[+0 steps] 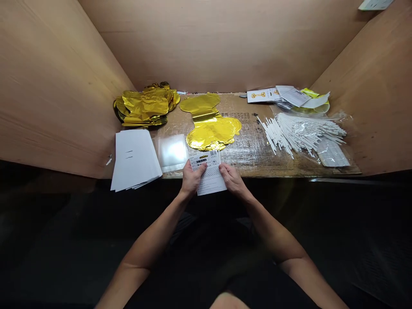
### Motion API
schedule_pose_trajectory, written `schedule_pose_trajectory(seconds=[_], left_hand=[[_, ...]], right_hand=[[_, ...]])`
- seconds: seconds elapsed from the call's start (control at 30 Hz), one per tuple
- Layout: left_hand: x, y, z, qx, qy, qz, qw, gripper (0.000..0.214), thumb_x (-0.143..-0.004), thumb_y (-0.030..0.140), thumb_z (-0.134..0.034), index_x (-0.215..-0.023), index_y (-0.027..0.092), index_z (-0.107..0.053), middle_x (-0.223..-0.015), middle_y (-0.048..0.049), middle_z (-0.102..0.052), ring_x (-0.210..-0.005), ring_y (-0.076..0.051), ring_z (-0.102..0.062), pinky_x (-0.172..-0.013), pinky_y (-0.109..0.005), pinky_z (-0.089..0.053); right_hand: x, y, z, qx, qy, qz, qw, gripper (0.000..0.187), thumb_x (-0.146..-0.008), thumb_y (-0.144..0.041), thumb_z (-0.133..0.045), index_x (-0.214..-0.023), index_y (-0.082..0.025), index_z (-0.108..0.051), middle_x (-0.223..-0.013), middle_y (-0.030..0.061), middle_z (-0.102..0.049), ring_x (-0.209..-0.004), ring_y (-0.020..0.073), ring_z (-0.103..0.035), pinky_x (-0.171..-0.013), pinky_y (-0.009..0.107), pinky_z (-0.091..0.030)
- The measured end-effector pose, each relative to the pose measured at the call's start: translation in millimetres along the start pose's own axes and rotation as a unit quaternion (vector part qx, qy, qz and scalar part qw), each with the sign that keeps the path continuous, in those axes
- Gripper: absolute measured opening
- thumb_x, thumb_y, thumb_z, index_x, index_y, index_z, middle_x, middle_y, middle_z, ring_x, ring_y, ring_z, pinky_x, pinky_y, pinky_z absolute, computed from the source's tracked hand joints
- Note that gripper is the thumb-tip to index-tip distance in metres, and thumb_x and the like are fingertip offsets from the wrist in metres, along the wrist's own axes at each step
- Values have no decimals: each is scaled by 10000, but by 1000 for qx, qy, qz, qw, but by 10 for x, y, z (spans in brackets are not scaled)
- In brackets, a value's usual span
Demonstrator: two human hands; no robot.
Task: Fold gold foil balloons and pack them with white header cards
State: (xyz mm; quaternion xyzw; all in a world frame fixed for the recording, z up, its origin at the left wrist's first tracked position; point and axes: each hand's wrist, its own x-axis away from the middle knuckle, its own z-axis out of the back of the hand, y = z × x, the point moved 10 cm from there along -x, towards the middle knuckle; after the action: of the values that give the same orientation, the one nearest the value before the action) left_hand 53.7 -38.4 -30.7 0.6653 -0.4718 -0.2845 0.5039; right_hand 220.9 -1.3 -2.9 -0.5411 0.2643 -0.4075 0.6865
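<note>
- The printed white card point(209, 175) with a barcode sits between both hands, just off the near edge of the desk point(257, 166).
- The left hand point(192, 179) grips the card's left edge, its fingers point(199, 168) lying across the front of the card.
- The right hand point(232, 180) holds the right edge, its fingers point(224, 168) pressed closely against the card.
- Both forearms rise from the lower corners and angle inward, with the wrists close together.
- Just beyond the card lies a gold foil balloon point(209, 125), flat on the desk.
- To the left are a clear plastic sleeve point(172, 152), a stack of white sheets point(133, 159), and a heap of gold foil balloons point(144, 105).
- To the right lie a bundle of white sticks point(299, 134) and loose printed cards point(273, 95).
</note>
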Motion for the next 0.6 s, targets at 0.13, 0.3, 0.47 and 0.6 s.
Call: schedule_pose_trajectory(seconds=[0.13,0.3,0.47,0.6], left_hand=[[-26,-12,26,12,16,1,1000,587,-748,455,-950,-1173,164,-668,-1138,-119,-808,-983,-257,-789,-902,-403,-646],[-28,-5,65,65,48,14,997,574,-746,435,-946,-1168,186,-645,-1135,-99,-804,-980,-259,-791,-903,-402,-644],[41,-51,49,70,68,13,995,592,-726,450,-956,-1156,176,-654,-1128,-107,-804,-960,-267,-792,-887,-416,-646],[-21,88,-5,-24,4,-32,999,539,-814,532,-878,-1167,183,-668,-1140,-109,-799,-982,-262,-775,-894,-398,-626]], right_hand=[[-92,-130,49,116,44,23,992,395,-1100,-453,-399,-1015,-209,-699,-885,64,-728,-753,210,-621,-699,305,-465],[-124,-358,77,154,68,74,983,479,-1096,-359,-406,-1493,-202,-625,-1249,136,-781,-960,265,-729,-883,366,-539],[-125,-324,-3,143,53,64,986,491,-1089,-382,-435,-1500,-189,-623,-1168,142,-793,-912,264,-726,-861,365,-548],[-152,-134,-42,-31,17,23,999,398,-1062,-485,-491,-1203,-190,-718,-959,74,-762,-836,229,-683,-743,318,-547]])
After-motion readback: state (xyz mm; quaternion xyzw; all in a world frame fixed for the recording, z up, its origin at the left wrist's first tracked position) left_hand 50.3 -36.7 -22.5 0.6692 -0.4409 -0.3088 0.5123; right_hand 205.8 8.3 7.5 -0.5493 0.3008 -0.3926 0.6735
